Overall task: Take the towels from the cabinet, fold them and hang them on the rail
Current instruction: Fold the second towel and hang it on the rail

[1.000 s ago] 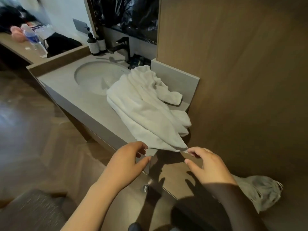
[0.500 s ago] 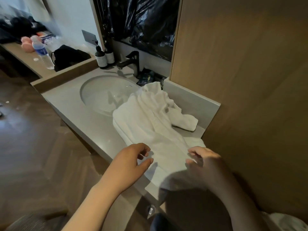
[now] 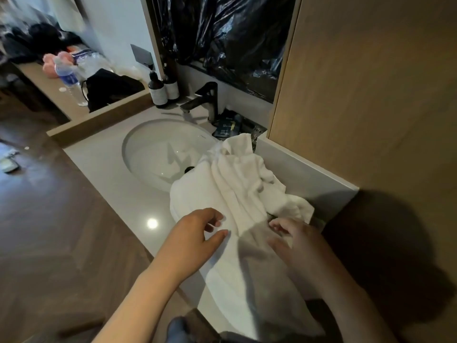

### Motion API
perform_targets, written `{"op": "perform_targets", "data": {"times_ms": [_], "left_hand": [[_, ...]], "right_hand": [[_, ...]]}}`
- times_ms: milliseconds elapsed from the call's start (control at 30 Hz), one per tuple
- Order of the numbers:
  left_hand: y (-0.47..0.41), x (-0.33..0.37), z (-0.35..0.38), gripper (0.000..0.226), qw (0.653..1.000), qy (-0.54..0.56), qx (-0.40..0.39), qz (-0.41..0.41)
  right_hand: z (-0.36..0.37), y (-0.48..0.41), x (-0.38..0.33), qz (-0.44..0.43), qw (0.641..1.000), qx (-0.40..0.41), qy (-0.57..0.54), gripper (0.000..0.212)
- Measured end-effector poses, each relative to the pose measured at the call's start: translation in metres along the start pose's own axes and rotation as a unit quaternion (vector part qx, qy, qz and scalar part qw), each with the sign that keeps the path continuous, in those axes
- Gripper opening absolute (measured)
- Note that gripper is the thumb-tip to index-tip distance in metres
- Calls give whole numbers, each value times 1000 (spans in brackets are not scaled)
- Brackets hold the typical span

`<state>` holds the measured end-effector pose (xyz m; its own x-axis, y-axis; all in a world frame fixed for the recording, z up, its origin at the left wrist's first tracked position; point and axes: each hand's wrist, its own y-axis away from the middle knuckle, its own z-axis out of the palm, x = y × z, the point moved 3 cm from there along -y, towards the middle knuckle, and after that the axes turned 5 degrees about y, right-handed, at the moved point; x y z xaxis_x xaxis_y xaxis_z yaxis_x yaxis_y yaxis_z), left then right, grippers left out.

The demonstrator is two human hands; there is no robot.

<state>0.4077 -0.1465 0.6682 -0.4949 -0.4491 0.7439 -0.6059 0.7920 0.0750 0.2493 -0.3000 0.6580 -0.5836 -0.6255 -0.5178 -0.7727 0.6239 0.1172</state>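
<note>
the towel [image 3: 237,194] is out of the cabinet and lies rumpled on the counter [image 3: 111,174], right of the sink [image 3: 158,154] and against the low splash wall. so the step in hand looks like laying it out for folding; nothing is folded or hung yet.

its long axis runs from the far end, heaped up near the tap [image 3: 207,100], toward the person, where the flatter near end spills over the counter's front edge. one far fold overlaps the sink's rim.

the left hand [image 3: 193,238] is over the towel's left edge, fingers loosely curled, thumb out, gripping nothing that i can see. the right hand [image 3: 296,241] is on the shaded right part (blurred, and dark there), fingers bent down at the cloth; whether they pinch it i cannot tell.

next, i'd judge, each hand needs a firm hold on a near corner, then a pull to draw the bunched far end flat before the first fold.
</note>
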Motion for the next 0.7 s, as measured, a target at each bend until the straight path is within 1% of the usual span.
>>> {"op": "perform_targets", "data": {"times_ms": [100, 233, 367, 500, 600, 700], "left_hand": [[-21, -6, -5, 26, 1000, 1, -1, 11], [-52, -13, -14, 23, 999, -4, -22, 42], [-75, -20, -20, 27, 996, 8, -40, 83], [-89, -27, -20, 33, 988, 0, -79, 129], [-98, -31, -21, 36, 985, -17, -102, 140], [-103, -35, -20, 36, 982, -27, -108, 151]], "right_hand": [[7, -10, -7, 11, 1000, 5, -18, 32], [18, -20, -19, 33, 999, 29, -33, 34], [29, -23, -26, 90, 994, 56, -41, 33], [36, -24, -31, 152, 981, 107, -57, 35], [40, -25, -33, 200, 969, 134, -55, 41], [41, -26, -34, 219, 965, 139, -50, 44]]}}
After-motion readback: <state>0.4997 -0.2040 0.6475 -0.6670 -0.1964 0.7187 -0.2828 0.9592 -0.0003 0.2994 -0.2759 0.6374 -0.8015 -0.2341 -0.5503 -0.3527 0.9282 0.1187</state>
